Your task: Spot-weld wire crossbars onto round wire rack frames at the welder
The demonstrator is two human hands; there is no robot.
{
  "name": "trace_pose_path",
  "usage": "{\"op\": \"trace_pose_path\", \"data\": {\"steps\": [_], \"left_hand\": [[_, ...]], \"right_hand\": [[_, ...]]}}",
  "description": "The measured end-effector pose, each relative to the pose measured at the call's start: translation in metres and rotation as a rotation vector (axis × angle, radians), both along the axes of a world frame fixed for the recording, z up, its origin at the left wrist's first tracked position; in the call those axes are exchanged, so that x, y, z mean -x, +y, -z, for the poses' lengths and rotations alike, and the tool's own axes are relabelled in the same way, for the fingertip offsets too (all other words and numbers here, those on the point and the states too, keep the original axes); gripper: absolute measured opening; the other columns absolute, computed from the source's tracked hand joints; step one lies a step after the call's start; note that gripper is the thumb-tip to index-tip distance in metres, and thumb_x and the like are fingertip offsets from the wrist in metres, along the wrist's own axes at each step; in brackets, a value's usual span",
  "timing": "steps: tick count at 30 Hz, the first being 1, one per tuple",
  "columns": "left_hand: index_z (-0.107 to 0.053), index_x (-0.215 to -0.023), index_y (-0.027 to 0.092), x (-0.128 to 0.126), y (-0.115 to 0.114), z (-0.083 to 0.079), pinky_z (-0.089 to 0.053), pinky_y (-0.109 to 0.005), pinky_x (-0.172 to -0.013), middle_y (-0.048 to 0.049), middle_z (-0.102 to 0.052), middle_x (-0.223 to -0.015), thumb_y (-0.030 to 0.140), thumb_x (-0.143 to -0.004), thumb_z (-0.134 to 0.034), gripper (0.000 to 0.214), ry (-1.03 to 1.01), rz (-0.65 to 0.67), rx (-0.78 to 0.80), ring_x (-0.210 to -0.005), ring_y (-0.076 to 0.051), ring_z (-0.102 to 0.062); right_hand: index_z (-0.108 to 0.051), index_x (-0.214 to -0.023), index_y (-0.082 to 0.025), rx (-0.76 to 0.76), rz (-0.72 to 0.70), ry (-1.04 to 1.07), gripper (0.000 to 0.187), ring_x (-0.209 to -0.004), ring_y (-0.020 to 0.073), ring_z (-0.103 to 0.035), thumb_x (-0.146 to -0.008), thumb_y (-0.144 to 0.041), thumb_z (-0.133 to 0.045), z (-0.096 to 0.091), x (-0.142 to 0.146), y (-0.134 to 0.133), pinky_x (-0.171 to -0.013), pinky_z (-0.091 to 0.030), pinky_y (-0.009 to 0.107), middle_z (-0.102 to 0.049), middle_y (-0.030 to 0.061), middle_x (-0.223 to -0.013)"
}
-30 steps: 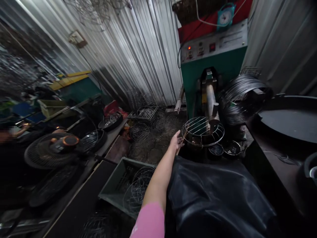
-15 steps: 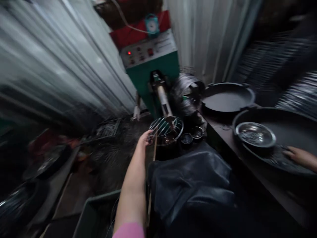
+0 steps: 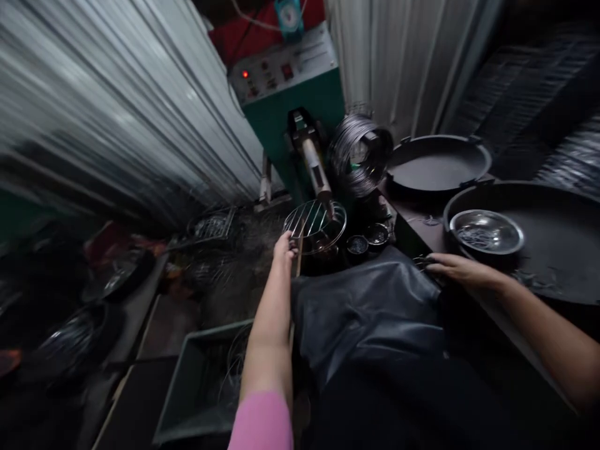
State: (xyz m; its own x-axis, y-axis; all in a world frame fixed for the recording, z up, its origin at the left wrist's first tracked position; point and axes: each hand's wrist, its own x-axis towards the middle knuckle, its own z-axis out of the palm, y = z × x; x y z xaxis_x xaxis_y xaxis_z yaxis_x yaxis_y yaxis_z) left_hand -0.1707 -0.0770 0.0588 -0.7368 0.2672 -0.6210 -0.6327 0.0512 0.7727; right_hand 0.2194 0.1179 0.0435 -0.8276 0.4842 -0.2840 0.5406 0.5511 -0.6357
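My left hand (image 3: 285, 246) is closed on the near left rim of a round wire rack (image 3: 309, 219) with parallel bars. The rack lies under the tip of a rod-like arm (image 3: 315, 167) that sticks out of a green machine (image 3: 295, 94). Whether the tip touches the wires I cannot tell. Right of the rack stand two small dark bowls, one (image 3: 357, 244) near and one (image 3: 377, 234) behind it, with small metal bits inside. My right hand (image 3: 445, 267) is pinched shut above the dark cloth on my lap, and a small thin wire piece shows at its fingertips.
A large black pan (image 3: 572, 250) on the right holds a shiny metal bowl (image 3: 487, 232) with small wire pieces. Behind it is another black pan (image 3: 435, 165). A wire coil (image 3: 359, 153) stands beside the machine. A green crate (image 3: 182, 381) is at lower left.
My right hand has moved left from the large pan to above my lap, now with a small wire piece. My left hand still grips the rack. The view has tilted slightly downward.
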Motion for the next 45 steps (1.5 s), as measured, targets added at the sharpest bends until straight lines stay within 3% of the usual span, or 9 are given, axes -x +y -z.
{"op": "trace_pose_path", "data": {"steps": [4,7,11,14,17,21,26,37,45], "left_hand": [[-0.042,-0.061,0.016,-0.004,-0.003,0.009,-0.018,-0.013,-0.034,0.0064,-0.037,-0.049,0.022,-0.064,-0.062,0.021,0.049,-0.129,-0.007,-0.035,-0.002,-0.031],[-0.043,-0.061,0.016,-0.006,-0.003,0.013,-0.017,-0.014,-0.034,0.0071,-0.036,-0.05,0.02,-0.062,-0.063,0.021,0.075,-0.201,-0.045,-0.036,-0.001,-0.029],[-0.044,-0.06,0.015,-0.01,-0.003,0.016,-0.014,-0.014,-0.035,0.0087,-0.032,-0.049,0.018,-0.058,-0.066,0.022,0.082,-0.228,-0.116,-0.036,-0.001,-0.026],[-0.044,-0.06,0.015,-0.016,-0.005,0.018,-0.013,-0.014,-0.034,0.0086,-0.032,-0.049,0.016,-0.058,-0.064,0.02,0.095,-0.212,-0.192,-0.037,-0.001,-0.025],[-0.046,-0.061,0.015,-0.023,-0.009,0.021,-0.014,-0.014,-0.034,0.0082,-0.033,-0.051,0.015,-0.057,-0.062,0.017,0.072,-0.177,-0.297,-0.037,0.0,-0.026],[-0.046,-0.062,0.014,-0.028,-0.011,0.026,-0.015,-0.014,-0.034,0.0082,-0.034,-0.052,0.017,-0.057,-0.063,0.018,-0.001,-0.158,-0.372,-0.037,0.0,-0.025],[-0.045,-0.063,0.015,-0.029,-0.01,0.032,-0.015,-0.014,-0.035,0.0086,-0.035,-0.054,0.019,-0.056,-0.068,0.024,0.018,-0.164,-0.353,-0.037,0.001,-0.026],[-0.043,-0.067,0.017,-0.029,-0.022,0.043,-0.018,-0.014,-0.037,0.0079,-0.042,-0.06,0.02,-0.049,-0.069,0.032,0.158,-0.196,-0.359,-0.04,0.001,-0.028],[-0.044,-0.073,0.018,-0.028,-0.028,0.04,-0.018,-0.014,-0.039,0.0078,-0.044,-0.062,0.02,-0.05,-0.07,0.035,0.171,-0.173,-0.339,-0.041,0.001,-0.028]], "right_hand": [[-0.06,-0.095,-0.015,-0.048,-0.359,-0.044,0.025,-0.084,0.0222,-0.061,-0.085,-0.029,-0.041,0.04,0.081,-0.071,-0.077,-0.046,0.031,-0.066,0.0101,-0.095],[-0.06,-0.091,-0.013,-0.207,-0.494,-0.11,0.021,-0.081,0.0223,-0.06,-0.084,-0.017,-0.041,0.066,0.107,-0.105,-0.074,-0.045,0.032,-0.066,0.0114,-0.086],[-0.06,-0.105,-0.012,-0.258,-0.573,-0.07,0.03,-0.099,0.0271,-0.056,-0.077,-0.02,-0.055,0.079,0.102,-0.107,-0.082,-0.044,0.035,-0.061,0.016,-0.105],[-0.054,-0.119,-0.015,-0.254,-0.513,-0.021,0.043,-0.106,0.0268,-0.052,-0.076,-0.021,-0.056,0.075,0.087,-0.091,-0.088,-0.042,0.036,-0.057,0.015,-0.116],[-0.061,-0.105,-0.016,-0.207,-0.473,-0.06,0.028,-0.095,0.0254,-0.058,-0.08,-0.019,-0.049,0.073,0.075,-0.081,-0.082,-0.044,0.035,-0.064,0.0122,-0.101],[-0.064,-0.087,-0.02,0.028,-0.654,-0.067,0.021,-0.084,0.0204,-0.061,-0.079,-0.014,-0.046,0.093,0.073,-0.092,-0.076,-0.045,0.03,-0.067,0.0063,-0.089],[-0.062,-0.093,-0.016,-0.089,-0.528,-0.142,0.027,-0.089,0.0209,-0.06,-0.083,-0.012,-0.038,0.122,0.09,-0.122,-0.079,-0.045,0.033,-0.065,0.0098,-0.095],[-0.06,-0.089,-0.015,-0.168,-0.494,-0.095,0.02,-0.08,0.0196,-0.061,-0.083,-0.015,-0.041,0.093,0.109,-0.103,-0.072,-0.045,0.027,-0.062,0.0105,-0.089],[-0.061,-0.087,-0.013,-0.288,-0.621,-0.281,0.024,-0.077,0.0208,-0.063,-0.083,-0.008,-0.038,0.102,0.129,-0.124,-0.066,-0.046,0.028,-0.062,0.0156,-0.097]]}}
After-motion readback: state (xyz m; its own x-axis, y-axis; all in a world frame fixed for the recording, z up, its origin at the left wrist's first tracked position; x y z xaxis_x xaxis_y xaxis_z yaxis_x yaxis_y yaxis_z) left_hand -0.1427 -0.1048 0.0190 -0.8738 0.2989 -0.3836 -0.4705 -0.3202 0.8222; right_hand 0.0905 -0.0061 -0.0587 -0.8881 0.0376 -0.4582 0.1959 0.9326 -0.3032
